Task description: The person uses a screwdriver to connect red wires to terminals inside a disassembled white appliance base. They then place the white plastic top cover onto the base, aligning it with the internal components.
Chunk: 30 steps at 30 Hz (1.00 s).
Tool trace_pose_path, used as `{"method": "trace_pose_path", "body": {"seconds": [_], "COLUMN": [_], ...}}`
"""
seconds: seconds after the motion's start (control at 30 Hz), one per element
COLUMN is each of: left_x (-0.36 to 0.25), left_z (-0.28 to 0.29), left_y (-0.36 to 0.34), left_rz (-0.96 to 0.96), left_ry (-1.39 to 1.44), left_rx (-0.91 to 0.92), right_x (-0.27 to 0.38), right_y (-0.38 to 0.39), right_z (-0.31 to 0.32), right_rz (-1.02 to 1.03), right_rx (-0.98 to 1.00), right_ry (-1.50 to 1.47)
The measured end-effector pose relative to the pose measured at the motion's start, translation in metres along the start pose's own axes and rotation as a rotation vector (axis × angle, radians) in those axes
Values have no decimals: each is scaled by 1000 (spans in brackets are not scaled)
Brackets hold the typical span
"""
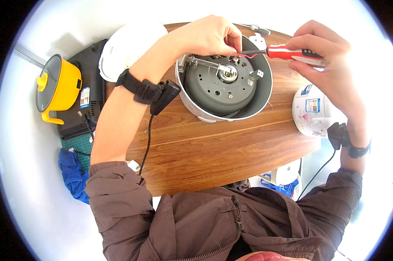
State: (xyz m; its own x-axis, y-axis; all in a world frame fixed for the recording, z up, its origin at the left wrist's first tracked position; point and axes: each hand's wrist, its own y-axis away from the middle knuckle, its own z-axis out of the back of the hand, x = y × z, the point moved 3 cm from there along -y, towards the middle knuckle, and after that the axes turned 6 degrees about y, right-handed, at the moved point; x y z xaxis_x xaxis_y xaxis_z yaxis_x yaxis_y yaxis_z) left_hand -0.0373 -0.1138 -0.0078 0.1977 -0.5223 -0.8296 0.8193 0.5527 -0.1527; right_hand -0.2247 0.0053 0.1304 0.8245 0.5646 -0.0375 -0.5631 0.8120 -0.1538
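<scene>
My right hand (325,56) grips a screwdriver (288,52) with a red, white and black handle, held nearly level with its shaft pointing left. My left hand (216,37) is closed in a pinch over the far rim of an opened round appliance body (222,115), near the screwdriver's tip; what its fingertips hold is too small to make out. A thin red wire (250,56) runs along the shaft beside those fingertips. Inside the white-walled body sits a dark grey metal bowl (214,98) with holes, a metal bracket and a central fitting.
The body stands on a wooden table (205,152). A white round lid (118,48) lies at the back left. Farther left, a yellow pot (65,89) rests on a black case (89,78), above a blue cloth (73,174). A white container (309,111) stands right. Cables hang from both wrist straps.
</scene>
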Motion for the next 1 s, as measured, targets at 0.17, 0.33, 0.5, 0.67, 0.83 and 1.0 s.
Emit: {"method": "trace_pose_path", "body": {"seconds": [0.17,0.33,0.5,0.67,0.83,1.0], "left_x": [0,2,3,3,8,7], "left_z": [0,0,1,3,1,1], "left_y": [-1,-3,-3,5,0,4], "left_rz": [8,23,7,31,5,17], "left_ry": [0,19,6,16,19,33], "left_rx": [8,10,12,-17,11,-9], "right_x": [0,19,22,27,41,34], "right_y": [0,-16,-40,-56,-53,-57], "right_z": [-3,13,18,24,30,29], "right_rz": [0,40,240,242,196,195], "right_rx": [-21,-38,-149,-1,-2,115], "right_ry": [-40,87,-26,154,333,288]}}
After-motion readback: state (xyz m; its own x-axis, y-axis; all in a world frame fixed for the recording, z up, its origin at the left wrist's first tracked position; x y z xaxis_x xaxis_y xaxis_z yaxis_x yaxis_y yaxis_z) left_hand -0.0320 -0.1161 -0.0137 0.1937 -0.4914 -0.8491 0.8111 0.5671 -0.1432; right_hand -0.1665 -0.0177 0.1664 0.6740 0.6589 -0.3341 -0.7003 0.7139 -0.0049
